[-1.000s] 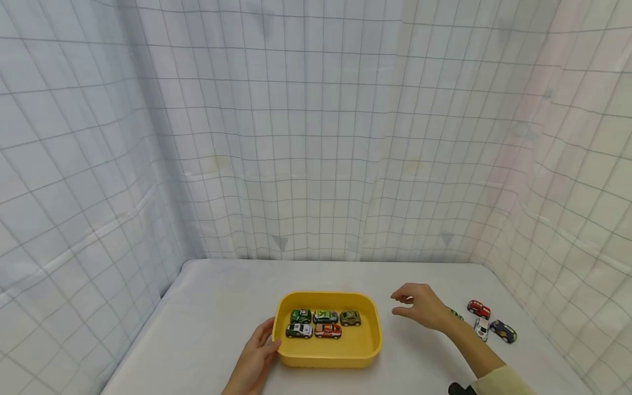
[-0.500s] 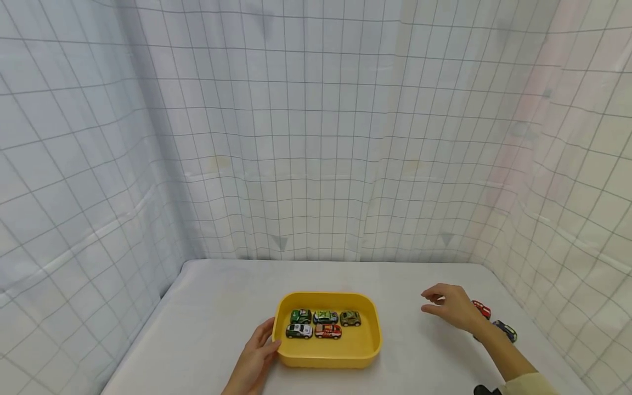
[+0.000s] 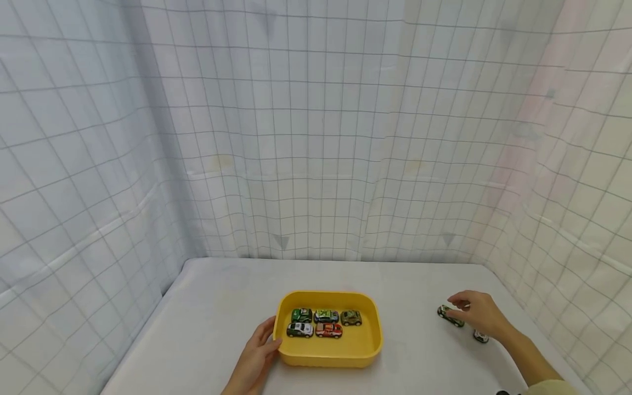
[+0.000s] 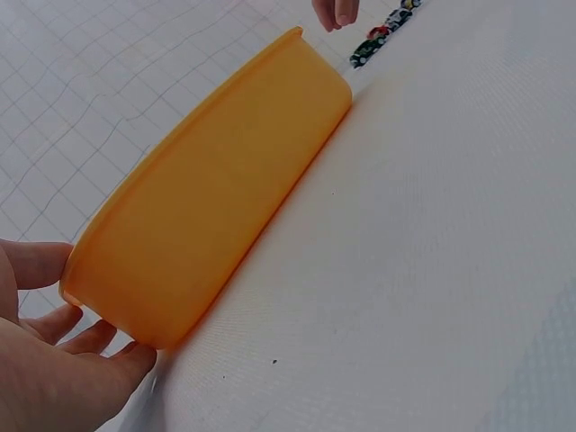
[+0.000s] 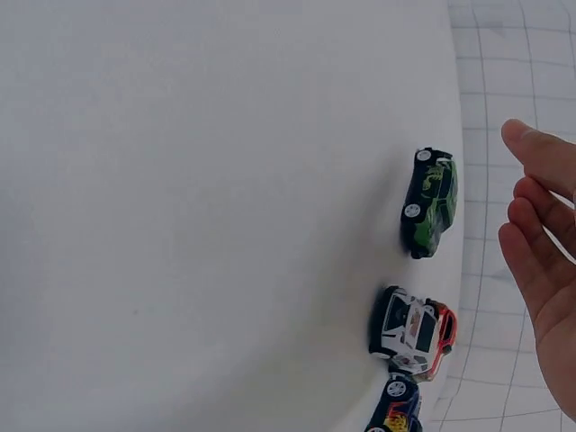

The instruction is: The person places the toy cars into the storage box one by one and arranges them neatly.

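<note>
My left hand [image 3: 252,354] grips the left end of a yellow plastic tray [image 3: 328,362], its thumb at the rim and its fingers against the outer wall [image 4: 207,189]. Two rows of toy cars stand in the tray, among them a red one [image 3: 328,330] and an olive one [image 3: 351,317]. Over on the right, my right hand [image 3: 481,315] hovers with loosely bent fingers by a green toy car [image 3: 445,314]. The right wrist view shows a gap between that hand [image 5: 549,243] and the green car [image 5: 434,202], with nothing held.
Close to the green car are a white toy car [image 5: 405,328], a red one [image 5: 446,337] and a dark blue one [image 5: 396,409]. In the head view the right hand and forearm hide most of these. White gridded curtains [image 3: 316,164] surround the white table [image 3: 222,296].
My right hand has moved rightward from beside the tray to the loose cars, and the green car is uncovered again. The left hand and the tray have stayed put.
</note>
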A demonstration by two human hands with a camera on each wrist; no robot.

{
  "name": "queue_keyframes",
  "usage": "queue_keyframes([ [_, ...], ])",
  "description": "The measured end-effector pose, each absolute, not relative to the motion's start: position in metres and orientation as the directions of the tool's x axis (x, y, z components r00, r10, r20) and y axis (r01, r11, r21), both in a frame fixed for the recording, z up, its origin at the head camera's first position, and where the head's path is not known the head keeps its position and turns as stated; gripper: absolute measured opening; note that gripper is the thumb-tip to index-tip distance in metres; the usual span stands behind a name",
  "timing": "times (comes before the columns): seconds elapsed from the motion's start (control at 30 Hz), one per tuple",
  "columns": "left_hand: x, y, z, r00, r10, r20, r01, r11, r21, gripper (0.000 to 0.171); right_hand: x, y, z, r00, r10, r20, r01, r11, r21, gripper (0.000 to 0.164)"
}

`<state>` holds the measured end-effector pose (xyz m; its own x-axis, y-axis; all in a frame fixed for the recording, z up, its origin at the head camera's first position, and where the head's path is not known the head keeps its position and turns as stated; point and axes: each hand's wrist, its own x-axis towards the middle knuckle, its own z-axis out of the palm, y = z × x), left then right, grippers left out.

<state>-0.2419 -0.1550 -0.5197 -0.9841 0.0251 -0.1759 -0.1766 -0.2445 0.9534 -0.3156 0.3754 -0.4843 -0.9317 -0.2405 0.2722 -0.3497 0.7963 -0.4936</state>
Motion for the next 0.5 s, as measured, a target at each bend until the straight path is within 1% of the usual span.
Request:
queue_keyframes([
  [0.17,-0.242,-0.155,-0.519,-0.983,0.028,-0.182,-0.183,-0.236,0.954,0.065,-0.317,0.383,-0.493,-0.954,-0.209,0.216,-0.291,0.817,-0.497,0.037],
  [0.33,-0.241,-0.154,-0.518,-0.982,0.029,-0.186,-0.188,-0.237,0.953,0.065,-0.32,0.388,-0.503,-0.963,-0.188,0.193,-0.26,0.834,-0.486,0.041],
  [0.5,-0.241,-0.154,-0.516,-0.982,0.035,-0.183,-0.186,-0.233,0.954,0.065,-0.326,0.391,-0.507,-0.972,-0.185,0.144,-0.232,0.843,-0.486,0.042],
])
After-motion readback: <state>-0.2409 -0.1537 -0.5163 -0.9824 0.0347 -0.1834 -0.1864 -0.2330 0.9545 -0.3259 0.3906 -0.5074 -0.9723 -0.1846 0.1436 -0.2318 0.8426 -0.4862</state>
